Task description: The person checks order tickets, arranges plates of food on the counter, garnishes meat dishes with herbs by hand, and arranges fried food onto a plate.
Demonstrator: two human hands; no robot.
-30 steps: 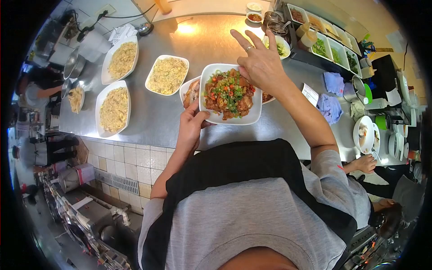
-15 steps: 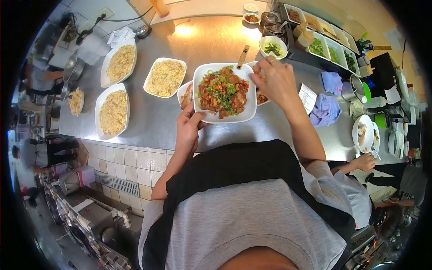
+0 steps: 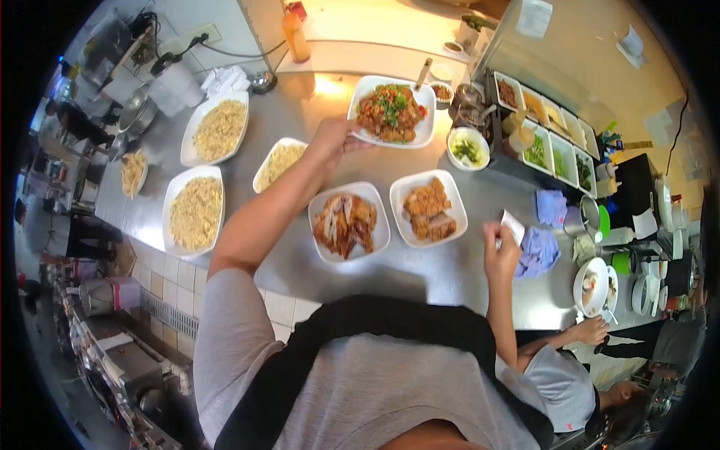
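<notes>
My left hand [image 3: 335, 144] reaches forward, gripping the near left edge of a white square plate [image 3: 414, 141]. On this plate lies browned meat [image 3: 409, 120] topped with chopped green and red garnish. Its fingers are partly hidden under the rim. At the right, my right hand [image 3: 501, 249] pinches a printed paper slip [image 3: 513, 226] beside a purple cloth [image 3: 537, 253]. Between my arms sit a white dish [image 3: 316, 244] of cut roasted meat and a white dish [image 3: 459, 234] of sliced fried meat.
White dishes of fried rice [image 3: 193, 214] stand at the left. Beyond my right hand are a bowl of greens [image 3: 474, 163], small sauce dishes and a rack of ingredient trays [image 3: 551, 161]. A bottle [image 3: 295, 39] stands on the back ledge. A co-worker's hand [image 3: 592, 330] is at the right.
The garnished plate has moved forward in my left hand, uncovering two meat dishes. My right hand has left the plate and taken hold of the paper slip at the right.
</notes>
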